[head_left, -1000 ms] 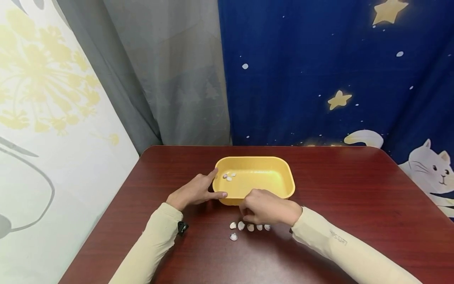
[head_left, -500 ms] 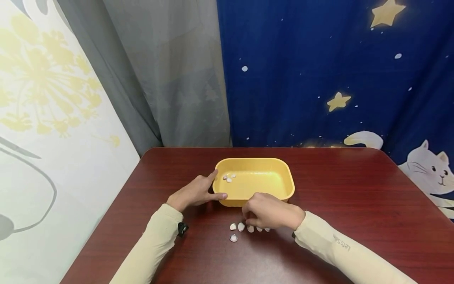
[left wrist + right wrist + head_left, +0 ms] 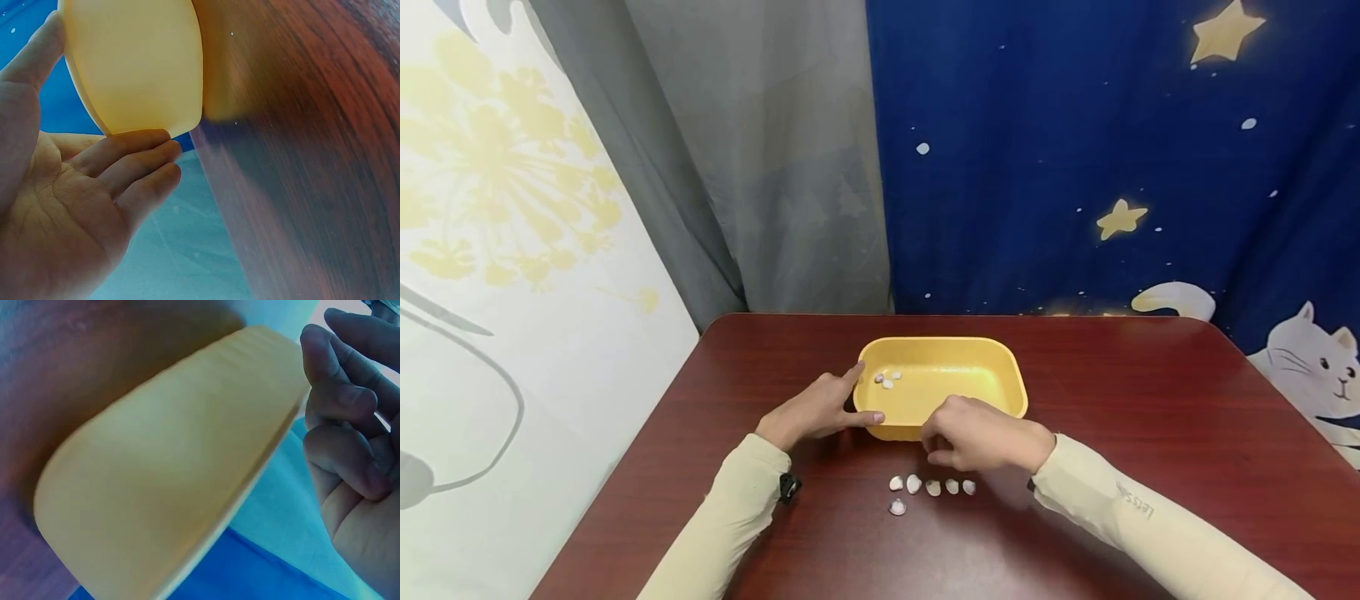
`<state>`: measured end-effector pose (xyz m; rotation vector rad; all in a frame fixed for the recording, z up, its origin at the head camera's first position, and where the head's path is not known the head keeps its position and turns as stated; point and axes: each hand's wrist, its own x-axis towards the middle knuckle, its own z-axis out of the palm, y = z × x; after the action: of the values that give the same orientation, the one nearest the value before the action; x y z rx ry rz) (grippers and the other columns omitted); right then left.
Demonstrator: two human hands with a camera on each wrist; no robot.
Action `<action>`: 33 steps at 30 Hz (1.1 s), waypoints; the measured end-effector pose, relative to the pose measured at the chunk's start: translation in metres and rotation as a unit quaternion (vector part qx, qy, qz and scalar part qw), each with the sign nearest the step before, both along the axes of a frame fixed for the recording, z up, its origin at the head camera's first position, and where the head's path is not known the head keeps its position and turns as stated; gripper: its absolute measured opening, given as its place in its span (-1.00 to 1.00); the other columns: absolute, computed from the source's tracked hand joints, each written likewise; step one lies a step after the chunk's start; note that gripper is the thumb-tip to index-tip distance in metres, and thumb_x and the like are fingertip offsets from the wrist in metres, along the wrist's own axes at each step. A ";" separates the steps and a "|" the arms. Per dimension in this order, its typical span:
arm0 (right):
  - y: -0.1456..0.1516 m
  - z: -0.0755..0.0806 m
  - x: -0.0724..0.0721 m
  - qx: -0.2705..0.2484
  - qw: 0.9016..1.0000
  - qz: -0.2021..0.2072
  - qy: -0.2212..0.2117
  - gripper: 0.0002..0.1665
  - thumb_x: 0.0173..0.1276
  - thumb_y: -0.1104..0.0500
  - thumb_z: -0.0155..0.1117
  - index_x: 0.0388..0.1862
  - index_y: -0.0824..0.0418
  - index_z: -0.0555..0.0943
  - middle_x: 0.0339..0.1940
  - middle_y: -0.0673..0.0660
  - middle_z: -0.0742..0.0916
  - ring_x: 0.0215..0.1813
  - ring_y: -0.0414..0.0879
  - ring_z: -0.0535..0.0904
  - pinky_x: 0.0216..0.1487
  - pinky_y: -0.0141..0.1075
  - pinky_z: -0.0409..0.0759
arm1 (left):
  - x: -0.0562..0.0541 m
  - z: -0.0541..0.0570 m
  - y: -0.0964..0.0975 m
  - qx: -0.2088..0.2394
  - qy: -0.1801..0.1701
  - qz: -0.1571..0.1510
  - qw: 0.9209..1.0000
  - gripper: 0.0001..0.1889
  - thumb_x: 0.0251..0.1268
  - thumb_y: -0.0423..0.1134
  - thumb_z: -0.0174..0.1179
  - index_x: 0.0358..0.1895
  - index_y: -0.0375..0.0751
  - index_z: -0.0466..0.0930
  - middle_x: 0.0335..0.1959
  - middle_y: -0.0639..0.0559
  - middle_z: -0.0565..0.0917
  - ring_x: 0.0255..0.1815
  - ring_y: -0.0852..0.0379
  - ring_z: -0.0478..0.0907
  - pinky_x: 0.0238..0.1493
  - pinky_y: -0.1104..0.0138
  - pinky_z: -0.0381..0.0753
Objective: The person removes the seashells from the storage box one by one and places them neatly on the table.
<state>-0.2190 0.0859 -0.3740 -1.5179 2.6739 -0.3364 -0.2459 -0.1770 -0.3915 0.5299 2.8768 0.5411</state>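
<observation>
A yellow plastic basin [image 3: 891,432] stands on the table, with a few small white seashells [image 3: 887,384] at its left end. My left hand [image 3: 820,408] is spread around that end. Its thumb touches the near rim and its fairly straight fingers [image 3: 134,165] rest against the outer wall. In front of the basin lies a row of several shells [image 3: 933,487], with a single shell [image 3: 897,507] below its left end. Above the gap between row and basin hovers my right hand [image 3: 981,435], fingers curled. I see nothing between its fingertips in the right wrist view.
The reddish-brown wooden table [image 3: 1120,400] extends on both sides of the basin. Behind it hang a grey curtain [image 3: 805,167] and a blue star-patterned curtain [image 3: 1037,167]. A white patterned panel [image 3: 512,333] borders the table's left side.
The right hand has dipped toward the shell row, then lifted slightly away to the right, uncovering the row's right-hand shells. The left hand and basin keep their places.
</observation>
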 end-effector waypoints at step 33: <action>-0.051 0.028 -0.098 0.088 0.995 -0.035 -0.009 -0.79 0.18 0.38 0.36 -0.29 0.12 0.80 -0.43 -0.04 0.74 -0.36 -0.21 0.58 -0.32 -0.37 0.59 | -0.002 0.001 -0.001 0.003 0.003 -0.023 1.000 0.08 0.22 0.34 0.27 0.61 -0.25 0.02 -0.33 -0.06 0.63 -0.25 0.13 0.53 -0.08 0.28 0.55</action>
<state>-0.3170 0.0353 -0.3460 -1.3678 2.6666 -0.1120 -0.2482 -0.1776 -0.3910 0.5972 2.8622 0.5411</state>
